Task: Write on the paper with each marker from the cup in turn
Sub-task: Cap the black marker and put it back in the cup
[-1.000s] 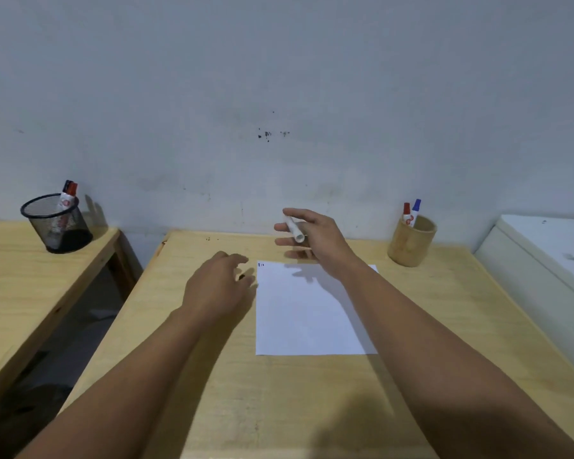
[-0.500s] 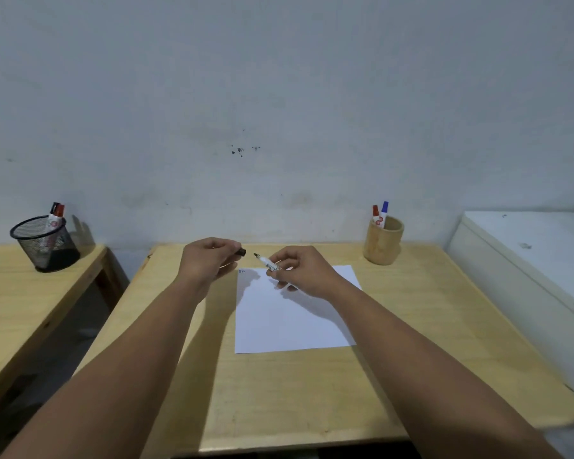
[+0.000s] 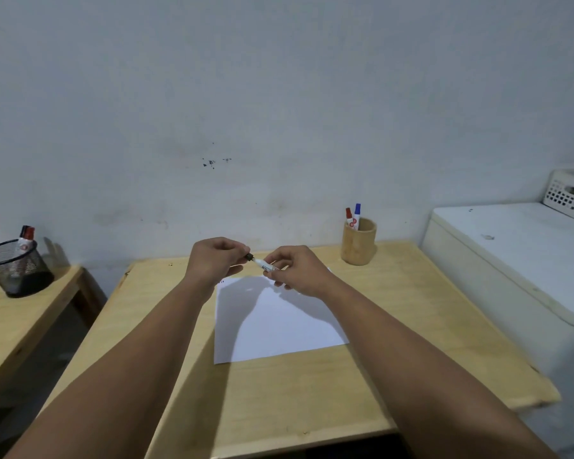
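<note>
A white sheet of paper [image 3: 279,323] lies on the wooden desk [image 3: 312,392], with small marks near its top left corner. Above its far edge my right hand [image 3: 295,270] holds a white marker [image 3: 266,265] by the barrel, its tip pointing left. My left hand [image 3: 214,260] is closed around a dark cap [image 3: 248,257] that meets the marker's tip. A bamboo cup [image 3: 359,241] stands at the desk's back right, holding a red marker [image 3: 349,217] and a blue marker [image 3: 357,213].
A black mesh cup [image 3: 15,268] with markers stands on a second wooden table [image 3: 14,319] at the left, across a gap. A white appliance [image 3: 517,270] sits right of the desk, with a white basket [image 3: 570,193] on top. A grey wall runs behind.
My hands came together above the paper's top edge: the right lowered the marker and turned its tip left, the left rose off the desk with the cap. The cap now meets the tip.
</note>
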A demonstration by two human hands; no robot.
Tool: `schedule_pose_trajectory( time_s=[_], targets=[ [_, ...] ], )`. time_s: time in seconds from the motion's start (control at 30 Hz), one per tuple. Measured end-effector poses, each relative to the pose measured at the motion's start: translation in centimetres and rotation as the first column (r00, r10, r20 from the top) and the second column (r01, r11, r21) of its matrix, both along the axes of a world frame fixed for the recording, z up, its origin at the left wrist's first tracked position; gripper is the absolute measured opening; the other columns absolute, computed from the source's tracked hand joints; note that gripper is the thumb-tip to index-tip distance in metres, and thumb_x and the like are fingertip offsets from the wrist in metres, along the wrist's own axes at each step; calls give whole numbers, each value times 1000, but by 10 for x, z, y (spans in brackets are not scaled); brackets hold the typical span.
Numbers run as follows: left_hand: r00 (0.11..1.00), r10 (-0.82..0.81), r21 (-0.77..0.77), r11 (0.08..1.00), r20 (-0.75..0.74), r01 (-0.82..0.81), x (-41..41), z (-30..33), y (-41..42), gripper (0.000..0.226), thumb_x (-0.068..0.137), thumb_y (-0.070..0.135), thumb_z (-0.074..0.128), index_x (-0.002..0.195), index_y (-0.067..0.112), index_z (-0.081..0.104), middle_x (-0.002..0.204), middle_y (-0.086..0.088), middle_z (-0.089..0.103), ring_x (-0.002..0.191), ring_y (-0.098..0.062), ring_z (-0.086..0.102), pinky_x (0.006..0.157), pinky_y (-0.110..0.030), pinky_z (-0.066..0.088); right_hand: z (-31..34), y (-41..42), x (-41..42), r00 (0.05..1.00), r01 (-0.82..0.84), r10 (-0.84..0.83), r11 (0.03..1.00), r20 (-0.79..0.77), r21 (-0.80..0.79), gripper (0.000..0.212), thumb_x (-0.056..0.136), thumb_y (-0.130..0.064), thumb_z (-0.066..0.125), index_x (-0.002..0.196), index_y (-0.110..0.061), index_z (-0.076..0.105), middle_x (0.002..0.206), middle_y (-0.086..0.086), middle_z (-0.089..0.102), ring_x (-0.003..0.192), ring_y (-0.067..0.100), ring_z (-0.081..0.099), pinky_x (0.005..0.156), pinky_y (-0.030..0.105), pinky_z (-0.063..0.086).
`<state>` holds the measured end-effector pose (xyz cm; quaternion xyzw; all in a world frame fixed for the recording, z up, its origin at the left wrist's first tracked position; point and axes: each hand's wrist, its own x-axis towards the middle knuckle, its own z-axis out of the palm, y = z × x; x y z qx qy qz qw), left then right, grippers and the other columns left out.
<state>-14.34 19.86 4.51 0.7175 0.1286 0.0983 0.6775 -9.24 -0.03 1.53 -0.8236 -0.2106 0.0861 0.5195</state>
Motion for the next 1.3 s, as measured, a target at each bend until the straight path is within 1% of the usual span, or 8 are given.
schedule_pose_trajectory(
  time_s=[0.1,0.33,0.67,0.77,0.9,1.03,1.13,1.3],
  targets=[
    [1000,-3,46,999,0,3,5,2,-8,8,90,7,79,92,0,75,90,-11,79,80,-17,75,76,-30,61,-1,-7,3,999,30,-30,1000,27,6,17,93,-9,80,105,-21,78,95,11,79,69,12,70,64,22,54],
    [999,-19,68,997,-27,21,17,0,-23,12,90,7,79,93,-4,75,90,-12,79,80,-16,76,76,-30,62,-3,-24,8,999,39,-39,999,20,24,18,93,-7,81,104,-21,78,87,-3,74,71,13,69,68,25,53],
    [998,-57,-7,998,-39,57,25,10,-48,8,89,7,80,89,-1,76,83,-11,77,79,-20,73,83,-32,62,3,-36,15,991,88,-99,989,94,115,22,89,-6,80,93,-28,82,98,3,82,85,11,71,87,41,60],
    [998,-59,-20,998,-34,58,28,15,-57,8,88,4,80,83,0,74,83,-13,76,80,-23,74,85,-34,62,1,-40,18,986,118,-133,982,98,147,17,90,-4,81,100,-18,83,100,5,83,81,3,69,82,28,56],
    [997,-68,24,997,-38,69,40,21,-74,12,87,3,80,78,0,72,74,-10,74,75,-25,72,86,-37,64,-6,-49,20,979,161,-182,966,91,200,23,92,-3,81,95,-25,77,88,-6,75,67,-11,63,70,10,47],
    [979,-200,-57,979,-39,197,59,29,-92,22,92,24,80,94,3,73,85,-8,77,84,-20,76,82,-35,63,-1,-71,33,962,225,-253,950,108,217,14,92,-7,81,99,-18,76,90,1,74,71,-6,61,73,14,48],
    [982,-187,-111,977,-32,182,87,36,-105,29,99,34,67,118,13,71,110,-6,78,98,-20,75,84,-37,62,22,-99,60,904,340,-387,909,184,243,17,92,-12,82,95,-27,75,93,-6,72,75,-1,62,79,22,51],
    [973,-195,375,899,-121,227,133,13,-145,52,90,24,74,140,18,61,127,-6,68,104,-21,66,96,-41,55,61,-148,113,780,508,-584,801,227,317,12,92,-15,83,99,-24,78,82,-13,73,73,-3,68,79,17,57]
  ],
)
